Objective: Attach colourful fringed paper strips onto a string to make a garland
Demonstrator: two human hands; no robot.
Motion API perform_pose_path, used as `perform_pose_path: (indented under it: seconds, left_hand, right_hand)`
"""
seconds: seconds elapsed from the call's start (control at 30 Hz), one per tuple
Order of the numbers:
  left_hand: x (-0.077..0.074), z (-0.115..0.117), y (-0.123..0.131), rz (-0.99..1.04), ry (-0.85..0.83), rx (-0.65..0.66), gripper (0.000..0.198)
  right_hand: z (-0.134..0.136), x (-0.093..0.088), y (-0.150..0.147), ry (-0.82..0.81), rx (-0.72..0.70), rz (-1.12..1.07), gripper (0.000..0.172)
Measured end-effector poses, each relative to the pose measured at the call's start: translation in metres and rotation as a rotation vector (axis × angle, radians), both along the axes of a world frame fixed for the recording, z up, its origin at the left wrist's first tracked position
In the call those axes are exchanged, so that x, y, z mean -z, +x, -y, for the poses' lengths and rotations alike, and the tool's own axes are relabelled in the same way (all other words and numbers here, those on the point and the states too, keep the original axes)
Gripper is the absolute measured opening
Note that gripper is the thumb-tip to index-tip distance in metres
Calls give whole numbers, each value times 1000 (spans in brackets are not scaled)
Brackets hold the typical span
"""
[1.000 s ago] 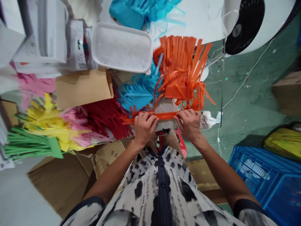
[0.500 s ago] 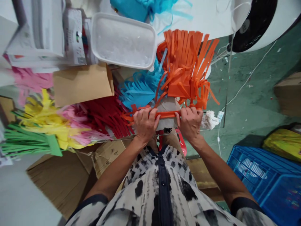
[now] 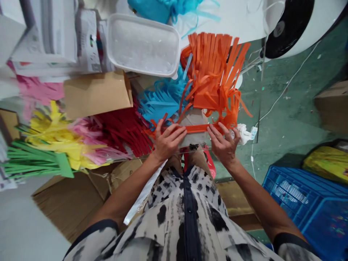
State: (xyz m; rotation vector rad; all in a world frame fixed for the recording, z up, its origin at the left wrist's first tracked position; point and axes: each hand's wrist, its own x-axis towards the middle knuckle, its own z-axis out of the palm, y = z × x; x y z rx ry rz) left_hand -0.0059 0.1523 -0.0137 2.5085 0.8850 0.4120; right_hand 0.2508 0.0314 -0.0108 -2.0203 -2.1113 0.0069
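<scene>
Legible text: none | printed label (image 3: 91, 47) on white carton (image 3: 87, 25): too small | round label (image 3: 278, 29) on black disc (image 3: 292, 29): unreadable

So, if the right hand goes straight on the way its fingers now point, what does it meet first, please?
Probably the orange paper strip: the fingertips of the right hand are right at it, though depth is unclear.

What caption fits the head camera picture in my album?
Left hand and right hand open at an orange paper strip below orange paper fringe.
</scene>
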Motion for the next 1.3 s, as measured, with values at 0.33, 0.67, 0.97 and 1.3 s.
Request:
perform_pose_path:
  seconds: [0.33, 0.67, 0.97, 1.3]
  left_hand:
    - [-18, 17, 21, 42, 38, -7, 35]
    - [2, 1, 51, 38, -52, 63, 26]
    - [3, 4, 42, 20, -8, -119, 16]
    - [-5, -8, 37, -162, -52, -278, 24]
  right_hand:
    - [-12, -10, -6, 11, 17, 54, 37]
    - [-28, -9, -14, 8, -40, -12, 27]
    - [-47, -10, -5, -190, 91, -51, 20]
    - [-66, -26, -11, -326, 165, -33, 25]
